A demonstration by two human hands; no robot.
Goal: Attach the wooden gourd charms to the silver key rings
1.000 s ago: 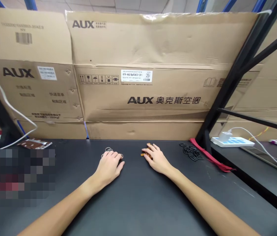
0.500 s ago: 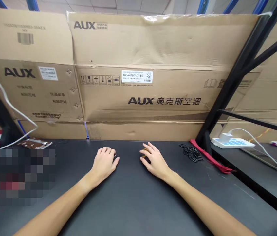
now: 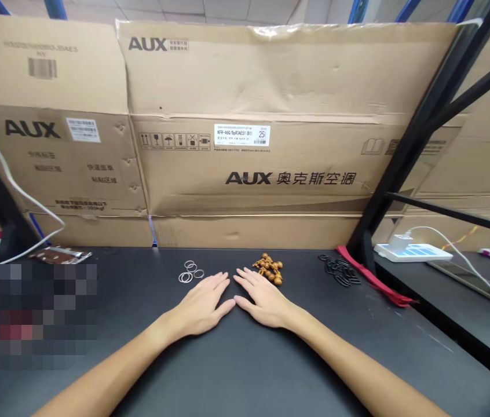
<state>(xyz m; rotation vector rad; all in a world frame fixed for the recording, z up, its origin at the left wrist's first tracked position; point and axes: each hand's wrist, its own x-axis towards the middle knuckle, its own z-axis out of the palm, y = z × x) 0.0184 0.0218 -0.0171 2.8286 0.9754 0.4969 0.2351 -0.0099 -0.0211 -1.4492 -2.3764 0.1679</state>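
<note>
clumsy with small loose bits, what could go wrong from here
The metal rings lie loose just past your left hand, so a careless sweep could scatter them. The wooden beads sit close to your right hand and might roll if bumped. The black rings lie against the red strap, so they could snag on it if moved.

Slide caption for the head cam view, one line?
Head view: left hand flat below metal rings, right hand flat below wooden beads, on a black table, AUX cartons behind.
</note>
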